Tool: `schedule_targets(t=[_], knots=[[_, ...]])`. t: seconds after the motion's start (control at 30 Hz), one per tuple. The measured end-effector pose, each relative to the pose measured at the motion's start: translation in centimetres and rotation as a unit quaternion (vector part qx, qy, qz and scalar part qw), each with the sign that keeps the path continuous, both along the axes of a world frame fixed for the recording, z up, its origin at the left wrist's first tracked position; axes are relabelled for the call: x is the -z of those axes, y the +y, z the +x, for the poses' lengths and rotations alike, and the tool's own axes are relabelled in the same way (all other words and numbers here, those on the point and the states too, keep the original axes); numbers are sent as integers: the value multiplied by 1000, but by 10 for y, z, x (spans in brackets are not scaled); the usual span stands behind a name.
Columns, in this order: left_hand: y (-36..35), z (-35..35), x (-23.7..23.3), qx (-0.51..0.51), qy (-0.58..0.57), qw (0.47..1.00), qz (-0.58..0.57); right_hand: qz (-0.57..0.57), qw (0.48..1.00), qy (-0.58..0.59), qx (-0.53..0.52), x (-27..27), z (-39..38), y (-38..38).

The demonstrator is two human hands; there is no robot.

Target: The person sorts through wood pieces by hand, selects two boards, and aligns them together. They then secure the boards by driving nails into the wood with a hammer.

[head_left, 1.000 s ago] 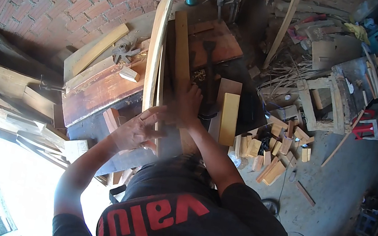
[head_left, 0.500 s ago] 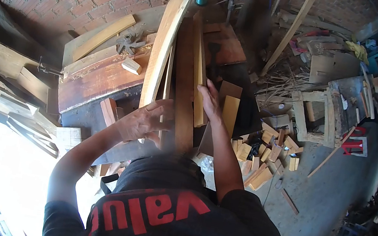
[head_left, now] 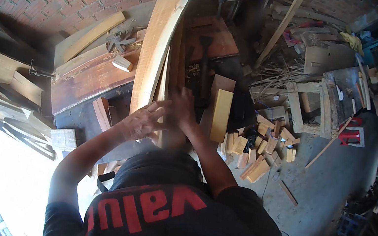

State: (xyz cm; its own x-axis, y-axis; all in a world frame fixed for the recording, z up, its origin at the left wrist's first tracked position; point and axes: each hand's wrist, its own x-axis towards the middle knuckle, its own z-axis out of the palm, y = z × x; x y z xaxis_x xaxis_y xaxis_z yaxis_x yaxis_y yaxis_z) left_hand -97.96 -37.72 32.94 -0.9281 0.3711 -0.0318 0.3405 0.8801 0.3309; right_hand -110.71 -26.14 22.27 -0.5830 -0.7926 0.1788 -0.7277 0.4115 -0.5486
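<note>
A long, curved pale board (head_left: pixel 159 43) stands out from my body toward the brick wall, with narrower boards (head_left: pixel 175 60) along its right side. My left hand (head_left: pixel 143 121) is at the near end of these boards, its fingers spread across them; its palm hides the large board's lower end. Beside it, my right hand (head_left: pixel 183 108) is over the narrower boards, smeared by motion, so its grip cannot be made out. To the right, a short yellowish block (head_left: pixel 221 116) rests against a brown piece (head_left: pixel 208 116).
A reddish-brown plank (head_left: pixel 90 81) on the left bears a small wood block (head_left: pixel 122 63) and a metal clamp part (head_left: pixel 118 40). Cut offcuts (head_left: pixel 256 164) are heaped on the floor at right, near a wooden frame (head_left: pixel 299 106). Curved wood pieces (head_left: pixel 4 54) lie far left.
My right hand has moved left from the narrow board's right side to beside my left hand, and that board has shifted left against the others. The view has turned slightly. My left hand stays near the ends.
</note>
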Motion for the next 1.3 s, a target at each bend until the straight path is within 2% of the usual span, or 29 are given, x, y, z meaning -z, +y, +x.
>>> schedule_targets(t=[0.13,0.2,0.37,0.43,0.53,0.67,0.7,0.77,0.8,0.87,0.9,0.93,1.0,1.07,1.13,1.2,1.23,1.3], knots=[[6,-5,11,4,10,1000,-18,-20,998,47,41,-22,-7,40],[11,-7,15,-7,18,1000,-16,62,997,25,46,-20,-13,52],[18,-19,28,-10,12,1000,-1,142,987,65,44,-20,-13,43],[22,-22,35,-10,6,1000,5,226,972,38,51,-14,-14,33],[26,-27,51,-9,27,999,16,240,969,36,37,-12,-20,27],[30,-30,46,-21,27,999,4,123,982,126,72,-4,-18,37],[30,-29,46,-26,29,999,6,123,982,127,70,-6,-18,40],[26,-27,51,-23,29,999,10,35,994,51,88,-16,-23,49],[25,-27,53,-18,30,999,16,34,994,51,85,-22,-24,50],[25,-25,55,-24,15,1000,10,-165,979,-54,106,-36,-26,55],[25,-26,54,-27,1,1000,4,-205,962,-142,111,-47,-31,55],[26,-26,53,-28,1,1000,5,-238,950,-157,131,-57,-40,55],[27,-26,52,-39,-12,999,1,-241,941,-155,182,-56,-73,54],[28,-26,50,-52,9,999,12,-270,898,-246,244,-16,-126,47],[26,-22,60,-63,70,996,0,-324,809,-383,307,-20,-151,33],[26,-18,56,-78,37,996,-13,-316,793,-400,335,-2,-180,18],[26,-17,62,-84,36,995,-43,-315,796,-404,322,7,-192,10],[27,-12,49,-110,5,993,-32,-287,778,-473,298,29,-214,3]])
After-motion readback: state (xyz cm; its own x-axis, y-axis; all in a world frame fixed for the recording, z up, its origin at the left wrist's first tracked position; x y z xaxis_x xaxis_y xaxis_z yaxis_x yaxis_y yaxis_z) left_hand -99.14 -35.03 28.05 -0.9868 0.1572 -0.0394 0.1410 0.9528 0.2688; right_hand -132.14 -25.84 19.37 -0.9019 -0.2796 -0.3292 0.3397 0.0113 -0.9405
